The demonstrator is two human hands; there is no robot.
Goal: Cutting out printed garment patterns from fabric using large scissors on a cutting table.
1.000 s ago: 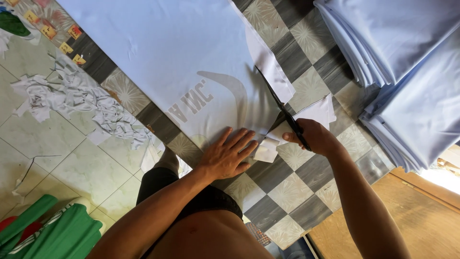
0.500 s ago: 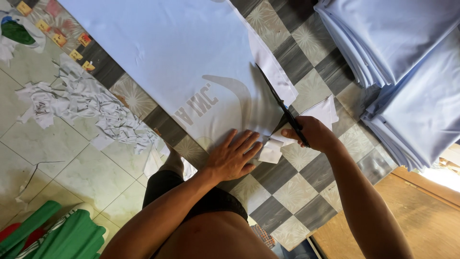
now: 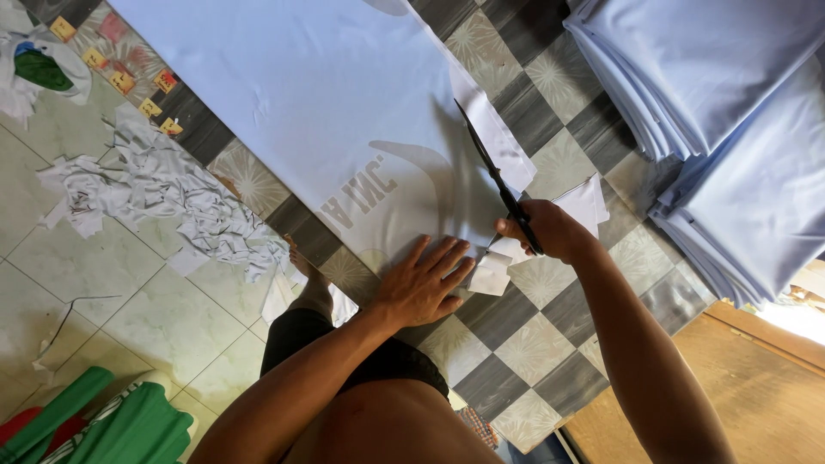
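Observation:
A long white printed sheet point(image 3: 326, 112) lies across the checked tile floor point(image 3: 533, 335), with faint grey lettering and a curved shape near its lower end. My left hand point(image 3: 423, 285) presses flat on the sheet's near edge, fingers spread. My right hand point(image 3: 550, 230) grips black scissors point(image 3: 494, 176), whose blades point up along the sheet's right side. A narrow cut strip point(image 3: 494, 129) runs beside the blades. Small white offcuts point(image 3: 491, 273) lie between my two hands.
A pile of white paper trimmings point(image 3: 163, 193) covers the pale tiles at left. Stacked folded pale-blue fabric point(image 3: 730, 112) fills the upper right. Green cloth point(image 3: 129, 430) sits at the bottom left, small yellow tags point(image 3: 120, 82) lie near the sheet, and a wooden floor point(image 3: 765, 404) shows at lower right.
The view has shifted slightly. My right hand and the scissors have stayed along the sheet's right edge, and my left hand has kept pressing the sheet.

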